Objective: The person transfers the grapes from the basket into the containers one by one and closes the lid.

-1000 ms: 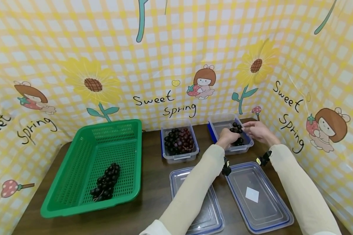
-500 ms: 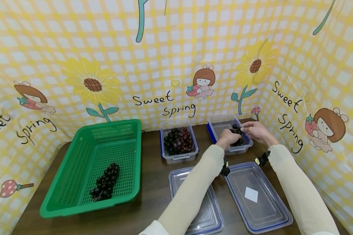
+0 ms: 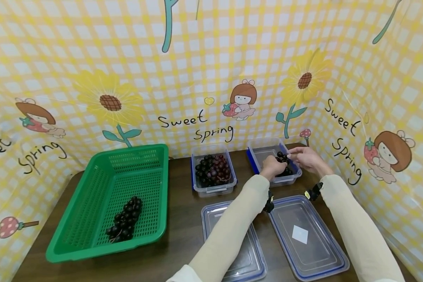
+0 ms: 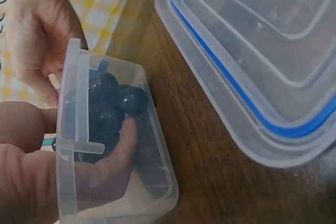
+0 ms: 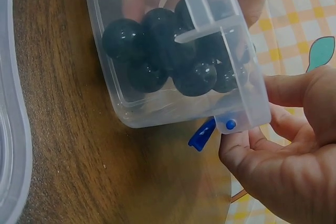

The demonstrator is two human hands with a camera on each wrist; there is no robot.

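Observation:
A clear plastic food container (image 3: 283, 181) with blue clips stands at the back right, a bunch of dark grapes (image 3: 286, 171) lying along its right side. My left hand (image 3: 274, 167) reaches over the front rim and holds the bunch; through the clear wall in the left wrist view, its thumb (image 4: 118, 156) presses against the grapes (image 4: 107, 121). At the right side, my right hand (image 3: 308, 158) pinches the container's rim. In the right wrist view its fingers (image 5: 286, 88) sit at the wall beside a blue clip (image 5: 202, 134).
Left of it stands a second container (image 3: 215, 191) filled with black and reddish grapes. A green basket (image 3: 163, 188) at the left holds another bunch of dark grapes (image 3: 127, 219). Two clear lids with blue seals, a left lid (image 3: 248, 250) and a right lid (image 3: 313, 250), lie in front.
My left hand has shifted slightly at the bunch, and the grapes sit a little lower in the container. My right hand stays at the right rim.

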